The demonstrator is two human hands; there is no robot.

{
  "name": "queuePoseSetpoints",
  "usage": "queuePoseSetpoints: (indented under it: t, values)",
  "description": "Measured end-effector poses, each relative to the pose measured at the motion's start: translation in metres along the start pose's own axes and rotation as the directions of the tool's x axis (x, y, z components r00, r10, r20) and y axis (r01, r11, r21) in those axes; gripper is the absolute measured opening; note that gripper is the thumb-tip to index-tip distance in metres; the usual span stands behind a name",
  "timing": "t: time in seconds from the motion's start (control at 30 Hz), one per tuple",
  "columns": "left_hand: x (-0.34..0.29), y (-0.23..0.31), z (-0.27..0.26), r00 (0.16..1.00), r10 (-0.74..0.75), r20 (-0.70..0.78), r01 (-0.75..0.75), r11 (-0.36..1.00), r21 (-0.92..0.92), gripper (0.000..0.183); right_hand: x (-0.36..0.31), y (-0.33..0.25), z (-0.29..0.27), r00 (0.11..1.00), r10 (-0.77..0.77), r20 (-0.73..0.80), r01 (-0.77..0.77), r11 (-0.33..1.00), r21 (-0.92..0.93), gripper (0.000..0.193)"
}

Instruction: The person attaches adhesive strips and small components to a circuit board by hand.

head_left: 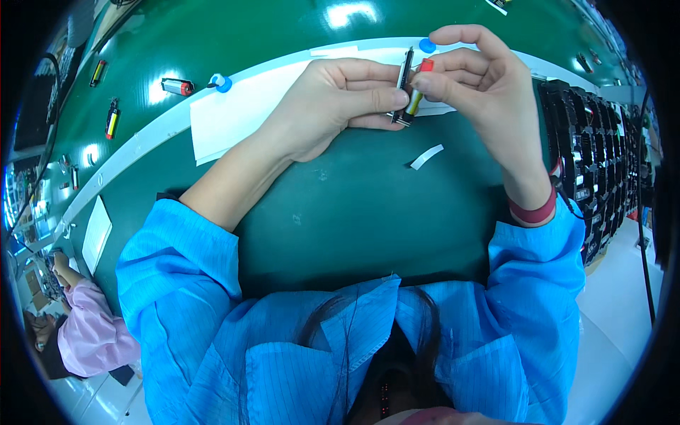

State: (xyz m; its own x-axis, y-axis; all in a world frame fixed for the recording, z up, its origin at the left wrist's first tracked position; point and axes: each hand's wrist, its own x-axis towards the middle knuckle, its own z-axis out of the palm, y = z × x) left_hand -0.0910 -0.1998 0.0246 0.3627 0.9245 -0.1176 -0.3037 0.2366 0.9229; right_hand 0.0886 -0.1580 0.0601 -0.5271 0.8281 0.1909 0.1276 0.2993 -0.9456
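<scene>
My left hand is closed, thumb against fingers, on a slim dark strip-like part that stands tilted above the table's far side. Right beside that part is a small cylindrical battery with a yellow-green body and a red end. My right hand pinches the battery near its red end between thumb and index finger, its other fingers raised. The two parts are close together, and my left thumb overlaps their lower ends. Whether they are joined cannot be made out.
White sheets lie beneath and beyond my hands. A small white paper strip rests on the green table. Loose batteries and a blue-capped item lie left. Black trays stand right. A co-worker's pink sleeve shows lower left.
</scene>
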Motion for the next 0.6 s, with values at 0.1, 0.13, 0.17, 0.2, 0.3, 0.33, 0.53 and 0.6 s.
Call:
queuePoseSetpoints:
  t: [0.1,0.13,0.17,0.2,0.3,0.33,0.53,0.6]
  values:
    - [-0.001,-0.002,0.0,0.999,0.023,-0.037,-0.023,1.0,0.015,0.025,0.0,0.0,0.004,1.0,-0.018,-0.024,0.018,1.0,0.012,0.035]
    - [-0.001,-0.002,0.0,0.999,0.02,-0.036,-0.02,1.0,0.016,0.025,-0.001,0.0,0.005,0.999,-0.029,-0.039,0.03,1.0,0.006,0.035]
    - [-0.001,-0.002,0.001,0.999,0.03,-0.039,-0.028,0.999,0.037,0.026,-0.002,0.001,0.005,0.999,-0.027,-0.041,0.028,1.0,0.009,0.035]
    - [0.0,-0.003,0.002,0.998,0.043,-0.044,-0.041,0.998,0.055,0.026,-0.002,0.003,0.003,0.998,-0.046,-0.043,0.046,0.999,0.007,0.035]
    - [0.002,-0.007,0.006,0.998,0.032,-0.051,-0.03,0.998,0.055,0.028,-0.002,0.005,-0.001,0.998,-0.046,-0.038,0.045,0.999,-0.011,0.034]
    - [0.002,-0.006,0.006,0.998,0.031,-0.053,-0.028,0.998,0.056,0.028,-0.002,0.005,-0.001,0.999,-0.029,-0.034,0.028,0.999,-0.026,0.034]
    - [0.002,-0.004,0.004,0.999,0.041,-0.031,-0.038,0.996,0.083,0.029,-0.001,0.007,0.001,0.998,-0.032,-0.051,0.032,0.999,0.008,0.031]
    - [0.001,-0.005,0.005,0.997,0.059,-0.04,-0.055,0.993,0.108,0.029,0.0,0.01,0.003,0.997,-0.034,-0.064,0.034,0.999,0.002,0.03]
